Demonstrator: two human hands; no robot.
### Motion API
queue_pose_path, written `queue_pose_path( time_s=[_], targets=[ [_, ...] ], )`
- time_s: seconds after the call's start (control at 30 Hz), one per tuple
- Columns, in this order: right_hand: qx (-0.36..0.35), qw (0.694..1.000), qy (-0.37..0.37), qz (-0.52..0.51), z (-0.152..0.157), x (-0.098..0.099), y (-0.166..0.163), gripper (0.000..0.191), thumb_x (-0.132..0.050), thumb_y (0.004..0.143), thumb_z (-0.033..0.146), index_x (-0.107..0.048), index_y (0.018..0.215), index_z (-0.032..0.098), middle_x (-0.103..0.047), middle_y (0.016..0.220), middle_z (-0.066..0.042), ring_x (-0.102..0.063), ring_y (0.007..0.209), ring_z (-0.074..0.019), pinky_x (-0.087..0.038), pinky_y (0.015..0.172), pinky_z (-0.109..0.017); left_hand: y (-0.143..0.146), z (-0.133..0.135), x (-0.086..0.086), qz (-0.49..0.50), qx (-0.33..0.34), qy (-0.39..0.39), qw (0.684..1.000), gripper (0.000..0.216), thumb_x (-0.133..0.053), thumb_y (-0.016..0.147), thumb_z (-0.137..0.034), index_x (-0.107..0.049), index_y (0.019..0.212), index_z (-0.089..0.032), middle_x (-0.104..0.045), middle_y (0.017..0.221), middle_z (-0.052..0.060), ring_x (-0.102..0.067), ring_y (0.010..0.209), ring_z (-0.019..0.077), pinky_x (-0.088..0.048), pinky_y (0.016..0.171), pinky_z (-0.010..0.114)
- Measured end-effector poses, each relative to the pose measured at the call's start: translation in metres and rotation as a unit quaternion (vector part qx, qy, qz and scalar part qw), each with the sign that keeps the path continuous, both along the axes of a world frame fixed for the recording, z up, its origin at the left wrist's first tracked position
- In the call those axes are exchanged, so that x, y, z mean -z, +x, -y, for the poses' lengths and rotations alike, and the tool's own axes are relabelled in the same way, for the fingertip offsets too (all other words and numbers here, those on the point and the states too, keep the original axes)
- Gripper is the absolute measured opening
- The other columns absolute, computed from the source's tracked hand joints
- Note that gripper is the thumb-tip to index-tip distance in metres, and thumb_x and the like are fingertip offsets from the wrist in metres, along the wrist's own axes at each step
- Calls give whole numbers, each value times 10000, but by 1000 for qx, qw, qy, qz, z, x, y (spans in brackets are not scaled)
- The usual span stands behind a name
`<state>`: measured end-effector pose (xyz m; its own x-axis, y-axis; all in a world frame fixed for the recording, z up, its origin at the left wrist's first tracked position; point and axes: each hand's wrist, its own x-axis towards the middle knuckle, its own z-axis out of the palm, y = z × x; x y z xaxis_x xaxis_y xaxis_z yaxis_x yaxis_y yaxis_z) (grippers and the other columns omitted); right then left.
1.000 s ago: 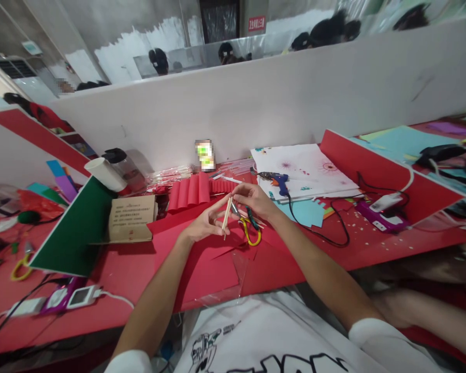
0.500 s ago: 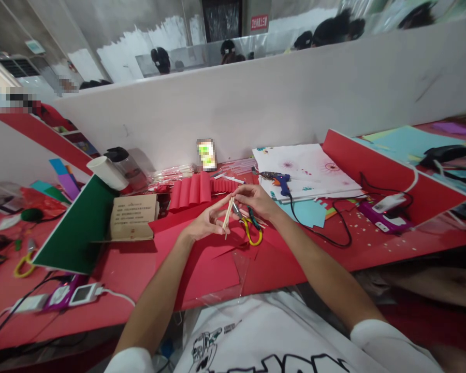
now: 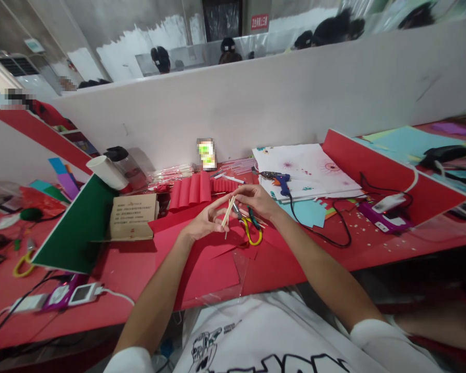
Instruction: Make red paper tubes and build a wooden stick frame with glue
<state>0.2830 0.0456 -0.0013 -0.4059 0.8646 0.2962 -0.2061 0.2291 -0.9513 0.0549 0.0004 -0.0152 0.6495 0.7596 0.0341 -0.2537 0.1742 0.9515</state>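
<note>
Several thin pale wooden sticks point(image 3: 228, 214) are held slanted in the air between my hands. My left hand point(image 3: 206, 221) has its fingers closed on them, with thumb low and fingertips near the top ends. At those top ends, the fingertips of my right hand point(image 3: 255, 199) pinch the sticks. Just beyond and below lie scissors with yellow handles point(image 3: 252, 234), partly hidden by my right hand. Red paper sheets point(image 3: 213, 267) are spread on the table under my hands.
Rolled red paper point(image 3: 190, 191) and a cardboard box point(image 3: 134, 217) stand at left behind. A blue glue gun point(image 3: 281, 184) rests on white printed sheets point(image 3: 314, 168), its cord trailing right. A green board point(image 3: 79, 228) and a red board point(image 3: 388, 176) flank the workspace.
My hands and the sticks stay almost in place, the sticks shifting only slightly. At the right edge, another person's arm has moved lower.
</note>
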Motion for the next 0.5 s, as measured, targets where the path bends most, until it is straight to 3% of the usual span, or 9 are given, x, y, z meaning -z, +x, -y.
queue_pose_path(
  time_s=[0.27,0.5],
  targets=[
    [108,992,-27,-51,-19,12,3,365,-867,697,481,-772,915,205,-740,832,-25,-670,721,-151,-568,690,-285,3,-3,-1,21,-131,-4,991,808,-918,715,-347,-575,1438,-237,-776,1044,70,-741,762,120,-572,722,190],
    [219,974,56,-26,-24,13,7,306,-793,775,478,-774,919,209,-737,795,-23,-650,690,-169,-566,679,-310,10,-14,7,-5,-306,76,949,585,-902,710,-397,-712,1213,-167,-791,1001,89,-718,696,122,-581,694,239]
  ],
)
